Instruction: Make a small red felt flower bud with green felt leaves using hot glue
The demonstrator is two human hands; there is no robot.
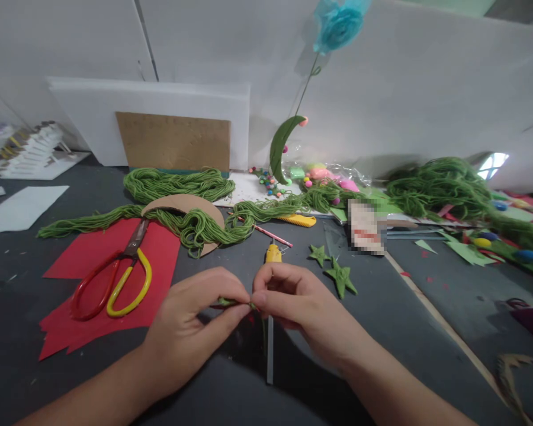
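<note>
My left hand and my right hand meet low in the middle of the view, fingertips pinched together on a small green yarn-wrapped piece. Both hands are closed on it. A thin grey stick lies on the dark table under them. Just beyond my right hand lie a yellow utility knife and two green yarn stars. Red and yellow handled scissors rest on red paper to the left.
Hanks of green yarn stretch across the table over a brown card disc. A bigger yarn pile sits right. Coloured beads, a yellow comb, white foam boards and a blue paper flower stand behind.
</note>
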